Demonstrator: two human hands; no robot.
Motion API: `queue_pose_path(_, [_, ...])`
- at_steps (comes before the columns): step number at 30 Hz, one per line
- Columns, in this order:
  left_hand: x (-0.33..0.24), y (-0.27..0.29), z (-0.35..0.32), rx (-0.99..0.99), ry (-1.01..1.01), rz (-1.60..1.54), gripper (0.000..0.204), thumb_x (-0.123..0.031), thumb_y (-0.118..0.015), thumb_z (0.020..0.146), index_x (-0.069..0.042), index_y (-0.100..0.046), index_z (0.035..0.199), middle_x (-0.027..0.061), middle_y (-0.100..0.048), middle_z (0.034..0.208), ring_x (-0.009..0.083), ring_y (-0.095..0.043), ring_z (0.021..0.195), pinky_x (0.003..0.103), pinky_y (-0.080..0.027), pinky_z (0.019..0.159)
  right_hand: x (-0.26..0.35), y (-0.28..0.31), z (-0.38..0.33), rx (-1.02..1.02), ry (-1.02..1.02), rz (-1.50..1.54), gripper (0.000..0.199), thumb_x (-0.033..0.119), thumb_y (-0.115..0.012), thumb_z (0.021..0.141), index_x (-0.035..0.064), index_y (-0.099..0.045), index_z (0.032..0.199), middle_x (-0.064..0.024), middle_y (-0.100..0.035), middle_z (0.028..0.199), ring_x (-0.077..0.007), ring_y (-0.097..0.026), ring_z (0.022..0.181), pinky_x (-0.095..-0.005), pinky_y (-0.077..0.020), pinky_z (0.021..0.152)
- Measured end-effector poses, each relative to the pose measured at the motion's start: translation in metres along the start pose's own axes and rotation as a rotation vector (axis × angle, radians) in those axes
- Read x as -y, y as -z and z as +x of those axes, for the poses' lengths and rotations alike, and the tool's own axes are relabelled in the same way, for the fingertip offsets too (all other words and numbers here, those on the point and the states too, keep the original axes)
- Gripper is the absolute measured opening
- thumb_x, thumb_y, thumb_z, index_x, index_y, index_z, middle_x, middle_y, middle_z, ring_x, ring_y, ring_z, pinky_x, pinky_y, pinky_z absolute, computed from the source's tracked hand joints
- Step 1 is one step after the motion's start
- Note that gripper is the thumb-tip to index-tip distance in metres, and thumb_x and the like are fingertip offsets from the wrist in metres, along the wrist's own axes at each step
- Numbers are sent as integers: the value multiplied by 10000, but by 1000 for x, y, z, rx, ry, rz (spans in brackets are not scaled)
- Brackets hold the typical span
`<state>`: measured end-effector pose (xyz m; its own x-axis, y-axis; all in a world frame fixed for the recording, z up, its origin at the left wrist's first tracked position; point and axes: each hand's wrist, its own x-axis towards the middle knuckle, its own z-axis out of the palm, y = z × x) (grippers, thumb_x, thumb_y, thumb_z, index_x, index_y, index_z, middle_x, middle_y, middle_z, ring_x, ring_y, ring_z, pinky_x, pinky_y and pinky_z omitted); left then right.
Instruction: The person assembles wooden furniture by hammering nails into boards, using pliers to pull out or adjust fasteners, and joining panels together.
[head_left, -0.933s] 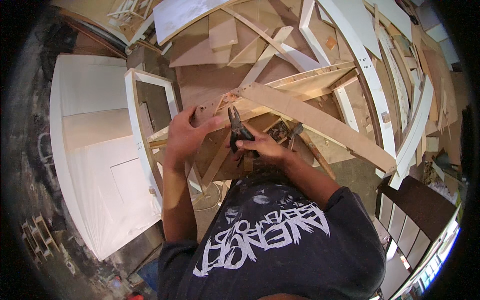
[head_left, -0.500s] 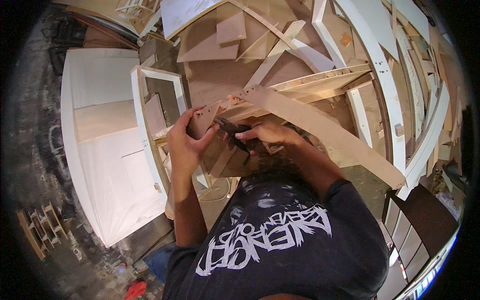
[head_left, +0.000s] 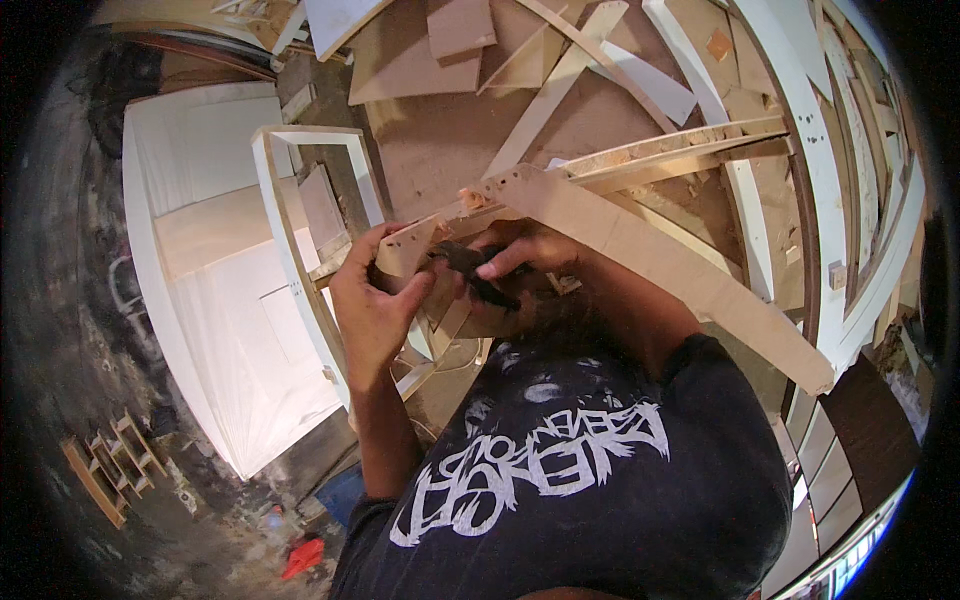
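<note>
My left hand grips the end of a light-brown wooden piece, with its thumb on the near side and fingers round the far edge. Small dark holes mark that end. In my right hand is a dark hand tool shaped like pliers, its tip close to the left thumb and the wooden end. The right fingers are partly hidden beneath it. A long tan board with holes at its upper end slants over my right forearm. Orange-brown curled bits lie where the pieces meet.
A white rectangular frame stands at the left beside a large white covered panel. Boards and offcuts lie ahead. Curved white frame parts line the right. A red scrap is on the floor.
The view has shifted slightly. The tool has turned a little in my right hand, its tip still near the wooden end. My left hand keeps its hold.
</note>
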<state>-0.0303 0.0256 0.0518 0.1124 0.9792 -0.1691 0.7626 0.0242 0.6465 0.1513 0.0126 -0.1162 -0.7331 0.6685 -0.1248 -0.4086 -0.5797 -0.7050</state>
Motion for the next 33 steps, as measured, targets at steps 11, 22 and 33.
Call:
queue_pose_path(11, [3,-1,-1,-27,-50,-44,419,-43,-846,734,0,-666,1110,80,-709,957,144,-649,892,291,-530,815,-23,2,8,79,50,179,485,259,-783,848,33,-678,1263,-83,-710,1145,-212,-650,1029,-342,-479,964])
queue_pose_path(22, [-1,2,2,152,-126,-85,466,-39,-829,824,21,-586,1217,82,-707,1063,139,-650,950,283,-519,832,-41,5,29,297,212,230,407,296,-668,964,37,-635,1276,-57,-706,1072,-155,-667,938,-272,-525,832])
queue_pose_path(33, [12,-2,6,247,-179,-140,406,-52,-763,907,25,-576,1258,44,-666,1040,105,-608,947,238,-486,828,-66,-17,53,607,441,456,522,370,-523,1046,-63,-536,1339,-228,-700,1063,-347,-733,987,-370,-613,773])
